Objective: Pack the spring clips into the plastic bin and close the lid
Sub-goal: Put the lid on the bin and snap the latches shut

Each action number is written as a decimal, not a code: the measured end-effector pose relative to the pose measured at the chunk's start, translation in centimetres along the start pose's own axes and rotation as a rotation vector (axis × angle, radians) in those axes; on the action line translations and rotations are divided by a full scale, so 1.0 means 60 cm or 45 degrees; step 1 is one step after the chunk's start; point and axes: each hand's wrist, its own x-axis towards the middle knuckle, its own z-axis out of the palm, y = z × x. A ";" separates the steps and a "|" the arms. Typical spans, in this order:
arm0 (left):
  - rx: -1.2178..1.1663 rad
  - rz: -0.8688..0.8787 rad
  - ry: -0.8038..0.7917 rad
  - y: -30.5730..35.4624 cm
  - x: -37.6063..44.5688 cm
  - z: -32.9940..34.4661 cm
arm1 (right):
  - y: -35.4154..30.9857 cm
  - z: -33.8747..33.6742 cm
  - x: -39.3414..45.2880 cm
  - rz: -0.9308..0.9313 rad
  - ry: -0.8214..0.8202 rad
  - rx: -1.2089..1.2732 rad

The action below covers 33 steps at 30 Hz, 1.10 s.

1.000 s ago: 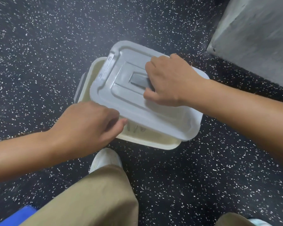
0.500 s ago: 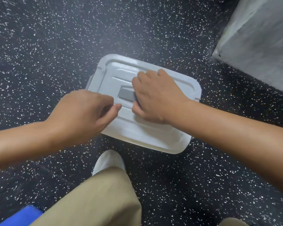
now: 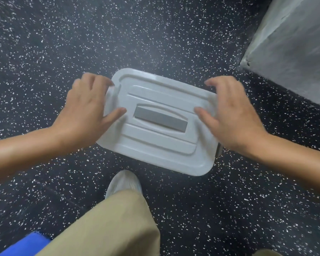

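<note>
Lid (image 3: 161, 146): we see the white lid lying flat over the bin on the speckled dark floor (image 3: 44, 43), covering it fully; a second ago it sat askew with the cream rim showing at the near and left sides.
Bin: hidden under the lid except for a grey bit at the right edge (image 3: 219, 150).
Handle (image 3: 160, 119): the grey bar in the lid's middle is now bare; half a second ago the right hand lay over it.
Left hand (image 3: 85, 109): spread, at the lid's left end, thumb on top; earlier it was curled near the front edge.
Right hand (image 3: 229, 113): spread, at the right end, thumb on top.
Clips: we cannot see them.
Around: a pale shoe (image 3: 124, 182) and tan trouser leg (image 3: 107, 224) just near the lid; a grey block (image 3: 294, 52) far right; something blue (image 3: 26, 244) at the lower left.
</note>
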 end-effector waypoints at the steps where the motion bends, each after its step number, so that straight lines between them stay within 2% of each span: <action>1: -0.025 -0.065 -0.024 0.000 0.004 0.001 | 0.014 -0.006 -0.006 0.183 -0.046 0.104; 3: -0.093 -0.210 -0.149 -0.003 0.013 0.009 | 0.034 -0.012 -0.017 0.583 -0.234 0.347; 5: -0.203 -0.345 -0.297 -0.008 0.022 0.016 | 0.042 -0.012 -0.028 0.846 -0.482 0.546; 7: -0.350 -0.444 -0.362 -0.011 0.030 0.020 | 0.050 -0.008 -0.038 0.868 -0.704 0.700; 9: -0.336 -0.488 -0.380 -0.007 0.033 0.018 | 0.053 -0.004 -0.047 0.795 -0.799 0.805; 12: -0.113 -0.453 -0.291 0.000 0.035 0.007 | 0.049 -0.006 -0.048 0.783 -0.753 0.851; 17: 0.116 -0.339 -0.180 0.014 0.032 -0.010 | 0.039 -0.009 -0.050 0.728 -0.582 0.501; 22: 0.150 -0.243 -0.167 0.041 0.024 -0.021 | 0.032 -0.012 -0.047 0.690 -0.550 0.359; 26: 0.073 -0.383 -0.233 0.046 0.019 -0.011 | 0.030 -0.011 -0.045 0.700 -0.539 0.322; 27: 0.058 -0.350 -0.215 0.055 0.012 -0.005 | 0.029 -0.011 -0.045 0.704 -0.528 0.308; 30: 0.091 0.030 -0.023 0.105 -0.011 0.012 | 0.025 -0.010 -0.046 0.699 -0.481 0.252; 33: 0.070 0.316 -0.036 0.168 -0.015 0.034 | 0.029 -0.008 -0.047 0.701 -0.450 0.266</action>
